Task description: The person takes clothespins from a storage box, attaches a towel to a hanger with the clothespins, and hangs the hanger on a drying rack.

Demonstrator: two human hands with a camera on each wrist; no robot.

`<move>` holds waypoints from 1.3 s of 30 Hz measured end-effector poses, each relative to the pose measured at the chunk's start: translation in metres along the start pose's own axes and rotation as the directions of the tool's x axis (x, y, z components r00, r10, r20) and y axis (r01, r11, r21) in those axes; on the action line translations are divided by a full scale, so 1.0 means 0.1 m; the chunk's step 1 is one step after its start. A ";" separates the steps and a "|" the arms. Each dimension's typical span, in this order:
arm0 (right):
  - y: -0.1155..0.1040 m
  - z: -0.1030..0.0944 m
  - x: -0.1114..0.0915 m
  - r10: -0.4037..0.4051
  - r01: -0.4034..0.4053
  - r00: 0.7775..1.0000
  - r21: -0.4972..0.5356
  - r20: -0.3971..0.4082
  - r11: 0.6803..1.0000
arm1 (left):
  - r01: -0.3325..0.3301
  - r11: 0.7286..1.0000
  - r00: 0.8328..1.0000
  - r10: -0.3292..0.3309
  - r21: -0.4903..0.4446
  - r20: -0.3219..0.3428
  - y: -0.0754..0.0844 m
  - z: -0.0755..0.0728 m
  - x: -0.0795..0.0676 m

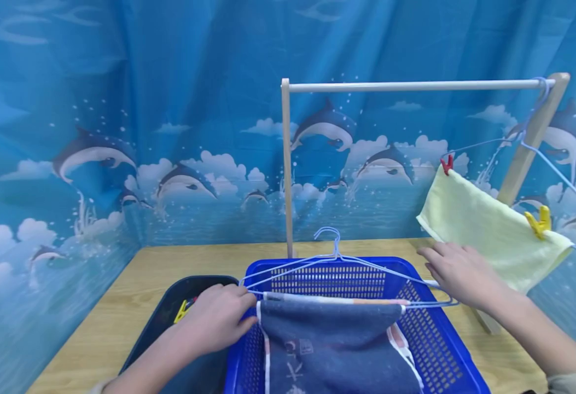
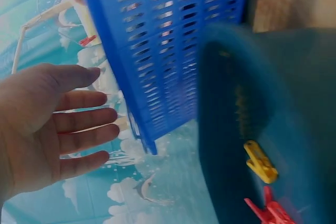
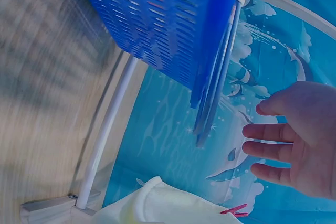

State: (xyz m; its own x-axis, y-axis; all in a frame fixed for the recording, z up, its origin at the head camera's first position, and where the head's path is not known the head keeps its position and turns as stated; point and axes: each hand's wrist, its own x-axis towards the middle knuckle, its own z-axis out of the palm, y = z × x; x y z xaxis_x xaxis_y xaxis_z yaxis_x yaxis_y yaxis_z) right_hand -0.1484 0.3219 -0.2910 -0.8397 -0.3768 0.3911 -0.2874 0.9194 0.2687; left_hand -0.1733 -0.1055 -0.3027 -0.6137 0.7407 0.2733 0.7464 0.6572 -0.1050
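Note:
A dark blue towel (image 1: 334,339) with a pale edge is folded over the lower bar of light-blue wire hangers (image 1: 337,256), which appear doubled and lie across the blue basket (image 1: 401,265). Close to the hangers' left end is my left hand (image 1: 216,320); the left wrist view shows its fingers extended and holding nothing. At the opposite end my right hand (image 1: 465,273) hovers, its fingers also loose and apart from the wires in the right wrist view. Behind that hand, a pale yellow cloth (image 1: 484,219) hangs from another wire hanger (image 1: 558,169) by red and yellow clothespins.
A wooden rack with a white rail (image 1: 416,86) stands behind the basket. Left of the basket sits a dark tub (image 1: 169,298) containing a yellow clothespin (image 2: 260,162) and a red clothespin (image 2: 270,211). A dolphin-print curtain (image 1: 209,120) backs the wooden table (image 1: 96,323).

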 end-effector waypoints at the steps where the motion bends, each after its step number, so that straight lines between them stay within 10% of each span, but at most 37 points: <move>1: 0.00 0.01 0.00 -0.004 0.004 1.000 0.004 0.001 1.000 | -0.003 1.000 1.000 0.003 0.007 -0.003 0.00 0.01 -0.03; 39: -0.04 0.31 0.02 -0.128 0.126 0.991 0.064 0.030 0.990 | -0.034 0.999 0.999 0.034 0.034 0.011 0.04 0.13 -0.20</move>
State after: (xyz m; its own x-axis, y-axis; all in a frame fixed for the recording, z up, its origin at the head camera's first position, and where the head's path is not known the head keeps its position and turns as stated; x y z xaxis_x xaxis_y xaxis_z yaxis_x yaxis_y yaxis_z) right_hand -0.1635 0.3208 -0.3183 -0.8092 -0.4882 0.3270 -0.4199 0.8697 0.2592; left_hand -0.1611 -0.1163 -0.3211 -0.5908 0.7642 0.2587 0.7581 0.6356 -0.1463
